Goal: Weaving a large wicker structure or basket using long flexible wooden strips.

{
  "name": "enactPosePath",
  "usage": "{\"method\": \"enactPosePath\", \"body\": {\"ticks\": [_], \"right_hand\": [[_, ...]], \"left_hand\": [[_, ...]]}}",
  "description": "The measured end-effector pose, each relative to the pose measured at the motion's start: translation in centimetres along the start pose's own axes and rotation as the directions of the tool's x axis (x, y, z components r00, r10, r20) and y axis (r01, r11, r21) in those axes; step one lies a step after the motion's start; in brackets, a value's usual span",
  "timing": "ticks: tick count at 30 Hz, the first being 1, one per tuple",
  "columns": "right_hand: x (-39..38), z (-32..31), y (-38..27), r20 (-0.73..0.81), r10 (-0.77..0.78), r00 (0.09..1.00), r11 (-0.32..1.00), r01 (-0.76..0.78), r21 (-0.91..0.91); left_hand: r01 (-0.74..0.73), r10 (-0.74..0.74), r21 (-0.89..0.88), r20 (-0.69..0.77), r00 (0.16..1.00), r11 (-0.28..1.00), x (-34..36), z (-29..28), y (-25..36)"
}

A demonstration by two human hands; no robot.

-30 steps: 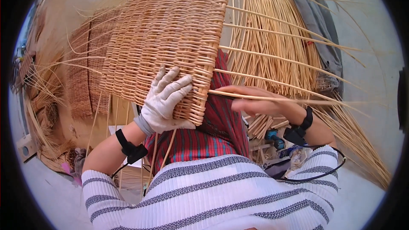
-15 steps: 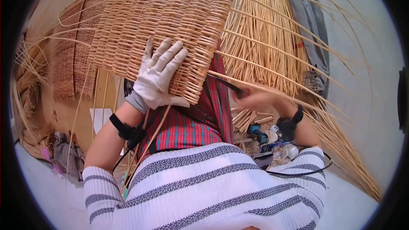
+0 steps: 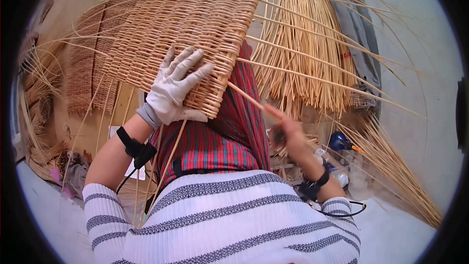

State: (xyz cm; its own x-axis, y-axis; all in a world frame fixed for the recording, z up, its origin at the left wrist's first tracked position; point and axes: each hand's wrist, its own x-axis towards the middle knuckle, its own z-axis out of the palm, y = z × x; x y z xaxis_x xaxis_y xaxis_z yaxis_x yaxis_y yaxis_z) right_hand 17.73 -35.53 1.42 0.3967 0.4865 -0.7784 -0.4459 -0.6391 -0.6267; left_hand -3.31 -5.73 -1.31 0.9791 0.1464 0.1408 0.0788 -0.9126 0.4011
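A tightly woven wicker panel point(image 3: 190, 14) slants across my lap, its lower corner pointing toward me. My left hand point(image 3: 176, 88), in a pale glove, lies flat on the panel near that corner, fingers stretched and thumb along the lower edge. A wicker rod point(image 3: 246, 97) sticks out of the panel's right edge. My right hand point(image 3: 294, 142), bare and blurred by motion, grips this rod at its outer part. Something dark shows at the palm, too smeared to name. More long rods stick out of the right edge above it, and several hang below the left side.
A large bundle of loose rods point(image 3: 303, 44) lies beyond the panel at the right, beside grey cloth point(image 3: 364, 34). More rods point(image 3: 395, 166) spread at lower right, near a blue tool with an orange tip point(image 3: 344, 143). Darker woven panels point(image 3: 93, 63) stand at far left.
The panel and my left hand have shifted slightly left. My right hand has moved down and now grips the rod; the dark tool that pointed at the panel's edge no longer shows clearly.
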Motion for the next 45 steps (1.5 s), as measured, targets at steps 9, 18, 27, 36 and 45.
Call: {"method": "enactPosePath", "body": {"ticks": [9,18,27,36,45], "right_hand": [[0.5,0.0,-0.2,0.303,-0.040,0.952,0.980,0.096,-0.172],[-5.0,0.8,-1.5,0.412,-0.530,0.741,0.579,0.671,-0.463],[-4.6,1.5,-1.0,0.370,-0.533,0.761,0.640,0.649,-0.412],[-5.2,2.2,-2.0,0.347,-0.422,0.838,0.659,0.546,-0.517],[-4.0,2.8,-3.2,0.429,-0.611,0.665,0.123,0.615,-0.779]], "left_hand": [[-0.079,0.079,-0.009,-0.069,0.995,0.997,-0.1,-0.9,-0.2],[-0.132,0.126,0.097,0.067,0.990,0.986,1.1,-1.1,-0.2],[-0.128,0.127,0.035,0.019,0.992,0.991,1.1,-0.7,-0.5],[-0.122,0.122,0.031,0.010,0.992,0.992,1.3,-0.6,0.0],[-0.137,0.139,0.045,-0.042,0.989,0.990,1.2,2.0,-0.7]]}}
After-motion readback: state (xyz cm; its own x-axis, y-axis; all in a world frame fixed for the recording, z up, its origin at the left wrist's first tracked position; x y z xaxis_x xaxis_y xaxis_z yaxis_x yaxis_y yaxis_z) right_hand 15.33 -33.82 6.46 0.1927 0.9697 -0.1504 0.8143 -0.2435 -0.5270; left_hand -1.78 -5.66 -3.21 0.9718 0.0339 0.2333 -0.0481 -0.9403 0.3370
